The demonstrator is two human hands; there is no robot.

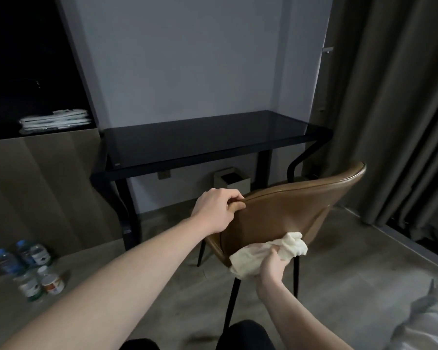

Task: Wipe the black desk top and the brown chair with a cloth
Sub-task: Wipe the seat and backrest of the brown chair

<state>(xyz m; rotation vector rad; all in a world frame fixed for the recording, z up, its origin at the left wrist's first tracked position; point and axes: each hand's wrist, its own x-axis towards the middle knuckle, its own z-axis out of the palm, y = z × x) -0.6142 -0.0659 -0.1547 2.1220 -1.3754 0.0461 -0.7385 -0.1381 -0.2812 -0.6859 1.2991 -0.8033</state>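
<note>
The brown chair (288,210) stands in front of me with its curved backrest facing me, on thin black legs. My left hand (216,207) grips the top left edge of the backrest, fingers curled over the rim. My right hand (272,265) holds a crumpled cream cloth (268,250) pressed against the lower back of the backrest. Behind the chair is the black desk top (200,140), glossy and bare, against a grey wall.
Several bottles and jars (29,269) stand on the floor at the left by a wood-panelled cabinet. Folded white items (56,121) lie on a dark shelf. A small bin (232,179) sits under the desk. Grey curtains (395,109) hang at the right.
</note>
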